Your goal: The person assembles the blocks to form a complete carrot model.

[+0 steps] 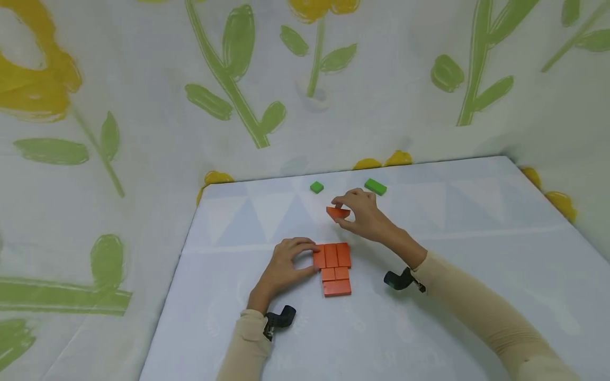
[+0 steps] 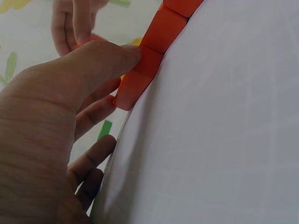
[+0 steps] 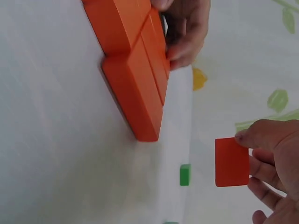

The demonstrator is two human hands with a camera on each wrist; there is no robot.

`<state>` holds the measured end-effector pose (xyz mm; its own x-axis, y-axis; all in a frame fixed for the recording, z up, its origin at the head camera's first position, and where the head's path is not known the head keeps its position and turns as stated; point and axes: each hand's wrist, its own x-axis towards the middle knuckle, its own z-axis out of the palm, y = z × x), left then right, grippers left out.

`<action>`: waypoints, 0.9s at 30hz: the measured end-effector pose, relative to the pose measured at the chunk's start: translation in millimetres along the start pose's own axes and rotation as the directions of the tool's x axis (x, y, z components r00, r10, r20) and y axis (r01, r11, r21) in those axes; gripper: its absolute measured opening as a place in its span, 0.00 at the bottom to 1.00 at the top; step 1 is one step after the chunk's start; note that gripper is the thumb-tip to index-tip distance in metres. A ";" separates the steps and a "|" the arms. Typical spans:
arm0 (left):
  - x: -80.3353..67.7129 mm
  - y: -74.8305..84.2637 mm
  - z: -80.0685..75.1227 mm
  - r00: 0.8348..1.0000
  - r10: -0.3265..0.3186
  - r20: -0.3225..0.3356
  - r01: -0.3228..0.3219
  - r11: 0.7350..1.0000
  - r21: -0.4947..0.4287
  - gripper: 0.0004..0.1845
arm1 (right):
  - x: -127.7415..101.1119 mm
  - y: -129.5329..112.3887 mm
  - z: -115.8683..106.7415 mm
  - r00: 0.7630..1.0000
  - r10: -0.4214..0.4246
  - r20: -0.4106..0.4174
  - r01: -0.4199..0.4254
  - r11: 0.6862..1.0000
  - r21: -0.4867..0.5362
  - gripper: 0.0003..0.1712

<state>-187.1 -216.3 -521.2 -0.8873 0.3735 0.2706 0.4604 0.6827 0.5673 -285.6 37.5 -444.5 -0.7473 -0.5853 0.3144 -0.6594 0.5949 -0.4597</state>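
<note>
Orange-red blocks lie flat together on the table: three long blocks (image 1: 331, 255) side by side, two small blocks (image 1: 335, 273) below them, and one crosswise block (image 1: 337, 288) nearest me. My left hand (image 1: 285, 267) pinches the leftmost long block, its thumb on the near end and fingertips at the far end. Beyond the group, my right hand (image 1: 366, 216) holds a triangular orange block (image 1: 337, 212) above the table between thumb and fingers. One flat rectangular face of that orange block (image 3: 231, 163) shows in the right wrist view.
Toward the table's far edge lie a small green block (image 1: 316, 187) and a longer green block (image 1: 375, 186), the latter just beyond my right hand. A flower-patterned cloth (image 1: 362, 116) hangs behind the pale table (image 1: 467, 296).
</note>
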 end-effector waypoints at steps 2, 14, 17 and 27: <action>-2.1 -0.2 -0.4 1.000 -0.011 -0.004 0.011 1.000 -0.003 0.22 | -9.0 -7.0 -1.4 0.999 -0.036 0.005 0.036 0.999 0.010 0.24; 0.3 1.5 -1.0 1.000 -0.001 0.000 0.001 0.999 -0.036 0.22 | -69.0 -42.1 -7.3 0.991 -0.136 0.017 0.135 0.989 0.059 0.21; 0.5 -0.3 0.2 1.000 0.016 -0.011 -0.017 1.000 -0.025 0.22 | -80.0 -47.9 -4.4 0.987 -0.162 0.023 0.160 0.985 0.057 0.20; 1.5 -0.7 0.9 0.998 0.054 -0.036 -0.054 0.999 0.000 0.21 | -110.5 -64.7 8.0 0.970 -0.238 0.047 0.236 0.970 0.050 0.23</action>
<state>-188.8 -215.7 -521.8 -0.8616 0.3867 0.3288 0.5076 0.6617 0.5518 -159.7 59.3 -456.2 -0.5638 -0.7355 0.3756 -0.8123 0.4118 -0.4130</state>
